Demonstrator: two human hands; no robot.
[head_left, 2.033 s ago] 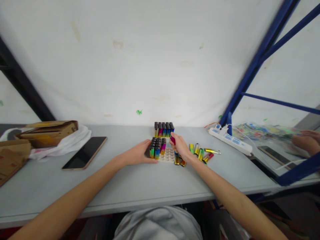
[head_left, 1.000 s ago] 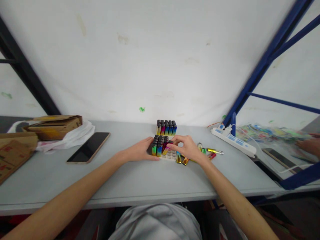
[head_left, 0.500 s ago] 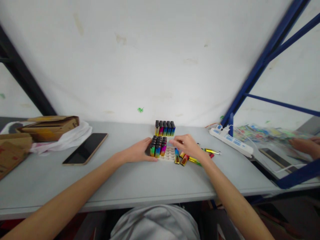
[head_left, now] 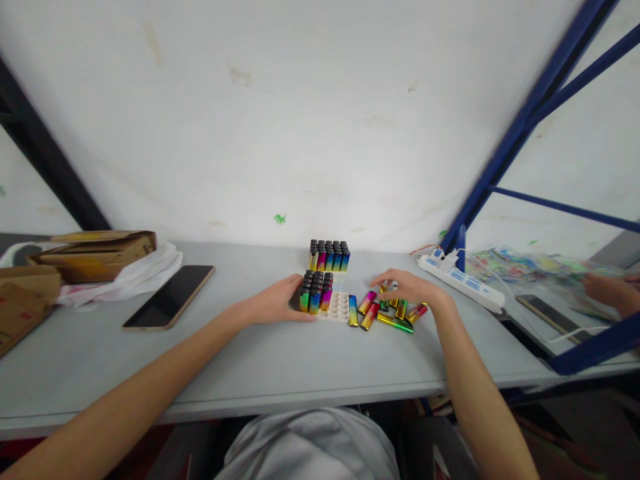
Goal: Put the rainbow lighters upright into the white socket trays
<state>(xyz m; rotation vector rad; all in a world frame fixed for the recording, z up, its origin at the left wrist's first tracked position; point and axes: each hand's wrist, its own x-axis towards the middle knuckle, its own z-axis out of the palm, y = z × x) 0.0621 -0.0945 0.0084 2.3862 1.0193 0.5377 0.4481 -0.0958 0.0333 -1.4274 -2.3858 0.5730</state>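
My left hand [head_left: 274,301] grips the left end of a pale tray with round holes [head_left: 339,304], its thumb along the front edge. Several shiny rainbow-coloured lighters [head_left: 315,293] with dark tops stand upright in the tray's left part, and its right part shows bare holes. My right hand [head_left: 407,285] hovers over a loose pile of lighters [head_left: 370,316] lying on their sides, fingers apart and pointing left and down. Its fingertips partly cover some of them, so whether they touch one is unclear. Behind the tray stands a second block of upright lighters [head_left: 330,256].
A phone [head_left: 170,297] lies left on the grey table [head_left: 280,373], near a cardboard box [head_left: 100,255] and a white plastic bag [head_left: 160,263]. To the right are a power strip [head_left: 463,283] and a blue metal frame [head_left: 515,147]. Another person's hand [head_left: 610,293] shows beyond it.
My right hand has moved right from above the tray to the loose lighters, and its fingers have spread. My left hand stays at the tray.
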